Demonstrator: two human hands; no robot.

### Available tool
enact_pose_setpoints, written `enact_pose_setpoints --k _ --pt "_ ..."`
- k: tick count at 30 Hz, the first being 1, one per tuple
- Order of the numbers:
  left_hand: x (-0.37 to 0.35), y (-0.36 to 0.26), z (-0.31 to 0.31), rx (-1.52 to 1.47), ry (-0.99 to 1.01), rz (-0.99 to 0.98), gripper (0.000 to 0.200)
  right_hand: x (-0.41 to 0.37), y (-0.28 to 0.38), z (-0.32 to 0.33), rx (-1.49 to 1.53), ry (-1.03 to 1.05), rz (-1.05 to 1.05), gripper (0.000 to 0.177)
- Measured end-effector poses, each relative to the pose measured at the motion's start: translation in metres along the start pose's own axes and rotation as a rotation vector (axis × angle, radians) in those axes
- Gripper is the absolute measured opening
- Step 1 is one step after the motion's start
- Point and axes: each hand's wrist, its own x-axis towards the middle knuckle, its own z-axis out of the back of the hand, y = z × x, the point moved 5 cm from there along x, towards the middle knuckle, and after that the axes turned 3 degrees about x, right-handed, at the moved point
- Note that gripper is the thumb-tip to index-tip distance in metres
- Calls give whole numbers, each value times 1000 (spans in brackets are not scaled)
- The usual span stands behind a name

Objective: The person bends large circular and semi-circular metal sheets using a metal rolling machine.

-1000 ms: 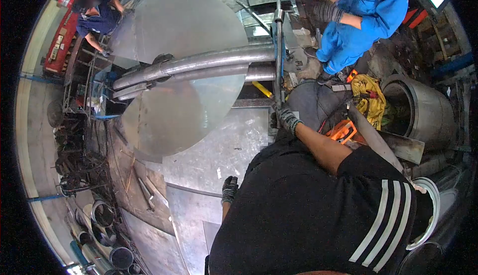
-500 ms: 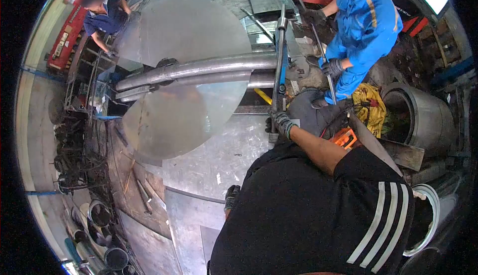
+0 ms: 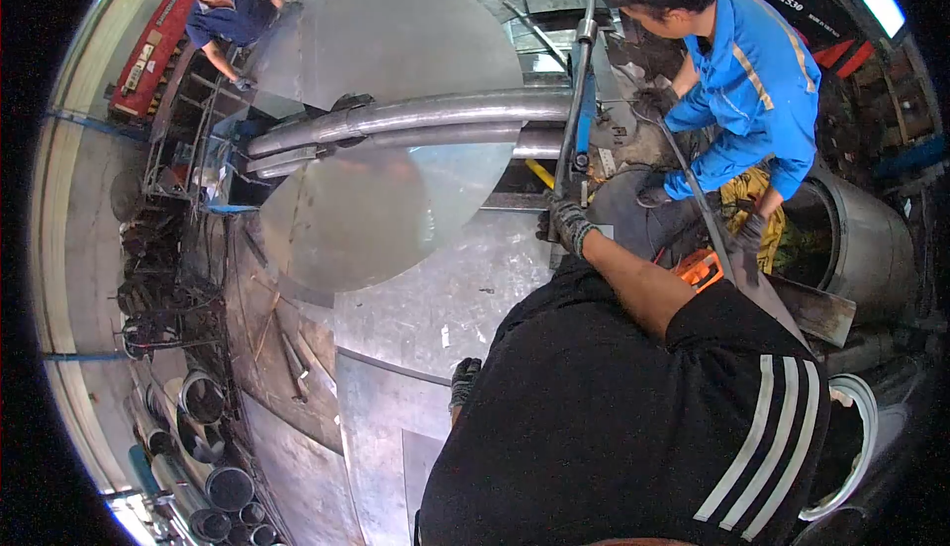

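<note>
My right hand (image 3: 567, 227), in a grey and black glove, is closed around the near end of a long metal bar (image 3: 569, 131). This bar runs away from me, past the ends of the steel rollers (image 3: 426, 116). My left hand (image 3: 464, 380), also gloved, is low by my body above the metal sheets (image 3: 435, 309); my shirt and arm hide part of it, and its fingers are indistinct. A large round metal sheet (image 3: 356, 215) lies across the machine, showing on both sides of the rollers.
To the right, a co-worker in blue (image 3: 757, 71) bends over a long rod (image 3: 688, 165). Another person (image 3: 233, 12) stands at the sheet's far left. An orange tool (image 3: 699, 269), yellow cloth (image 3: 757, 200) and large metal cylinder (image 3: 871, 239) are at right. Pipes (image 3: 230, 487) stand lower left.
The co-worker in blue has bent lower, bringing the rod down towards the orange tool. My view has shifted slightly, while my right hand stays on the bar.
</note>
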Motion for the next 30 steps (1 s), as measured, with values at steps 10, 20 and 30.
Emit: enact_pose_setpoints --k 10,20,30 --pt "9 22 9 150 9 -80 46 -11 6 -17 11 38 87 38" --pt "14 32 11 159 35 -80 47 5 -1 -6 -59 19 125 37" --pt "21 36 11 155 55 -94 48 16 -3 6 -137 54 157 39"
